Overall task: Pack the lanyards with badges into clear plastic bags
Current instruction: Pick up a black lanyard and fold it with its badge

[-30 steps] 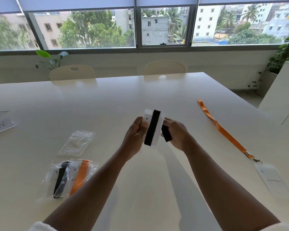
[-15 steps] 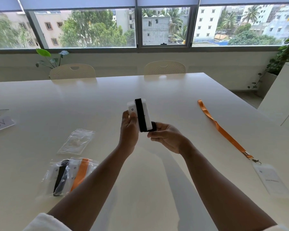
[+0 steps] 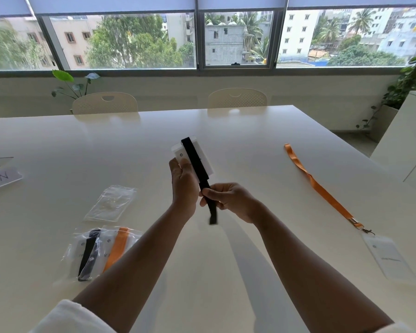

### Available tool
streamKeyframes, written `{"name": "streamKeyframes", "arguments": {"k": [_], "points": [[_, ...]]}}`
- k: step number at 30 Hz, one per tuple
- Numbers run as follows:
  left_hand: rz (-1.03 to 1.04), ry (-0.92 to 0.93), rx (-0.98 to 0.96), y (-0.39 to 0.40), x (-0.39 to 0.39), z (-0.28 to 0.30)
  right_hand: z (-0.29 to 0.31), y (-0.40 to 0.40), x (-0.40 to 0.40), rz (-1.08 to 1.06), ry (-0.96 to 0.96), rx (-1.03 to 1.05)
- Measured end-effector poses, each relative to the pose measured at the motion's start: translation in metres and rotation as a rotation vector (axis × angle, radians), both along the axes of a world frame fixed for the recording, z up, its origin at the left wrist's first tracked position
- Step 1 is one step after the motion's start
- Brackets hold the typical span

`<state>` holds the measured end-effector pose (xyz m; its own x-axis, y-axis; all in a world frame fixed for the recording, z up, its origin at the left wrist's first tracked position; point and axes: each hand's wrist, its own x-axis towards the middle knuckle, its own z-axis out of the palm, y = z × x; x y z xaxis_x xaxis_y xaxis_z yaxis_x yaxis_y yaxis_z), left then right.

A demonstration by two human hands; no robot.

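From the head camera, two bare arms reach out over a big white desk. The left hand holds up a white badge, with its fingers curled round the lower edge and the thumb pressed on the front. A black lanyard is wrapped down the front of the badge. The right hand is just beside the left one, a little lower. Its fingers pinch the black strap below the badge, and the loose end of the strap hangs down under that hand. Both hands are up in the air above the middle of the desk.

To the left on the desk lies an empty clear bag, flat. Nearer to the person, just beside it, lie two packed bags that overlap. One has a black strap inside and one has an orange strap inside, each with a white badge.

To the right, well apart from the hands, an orange lanyard lies stretched out on the desk. Its metal clip joins a second badge in a clear holder near the desk's edge.

At the far left sits a white paper label with writing on it. Two pale chairs stand at the far side, under a wide window. A leafy plant stands at the right.
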<state>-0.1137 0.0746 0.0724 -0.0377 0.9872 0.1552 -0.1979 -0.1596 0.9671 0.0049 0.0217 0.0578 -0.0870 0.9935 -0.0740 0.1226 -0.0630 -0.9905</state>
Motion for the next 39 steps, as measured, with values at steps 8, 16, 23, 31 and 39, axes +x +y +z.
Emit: {"name": "streamKeyframes", "arguments": {"k": [8, 16, 23, 31, 39], "points": [[0.043, 0.233, 0.115, 0.001, -0.005, -0.005, 0.006, -0.004, 0.005, 0.069, 0.114, 0.014], [0.030, 0.480, 0.198, -0.007, -0.009, -0.025, 0.019, -0.001, 0.015, -0.062, 0.291, 0.000], [-0.098, 0.561, 0.187, -0.019, 0.002, -0.038, 0.013, 0.001, 0.011, -0.414, 0.165, -0.082], [-0.244, 0.556, 0.060, -0.028, 0.013, -0.046, -0.007, -0.009, 0.024, -0.474, 0.109, -0.075], [-0.353, 0.598, 0.032, -0.033, 0.033, -0.067, -0.028, -0.034, 0.049, -0.564, 0.118, -0.039]]}}
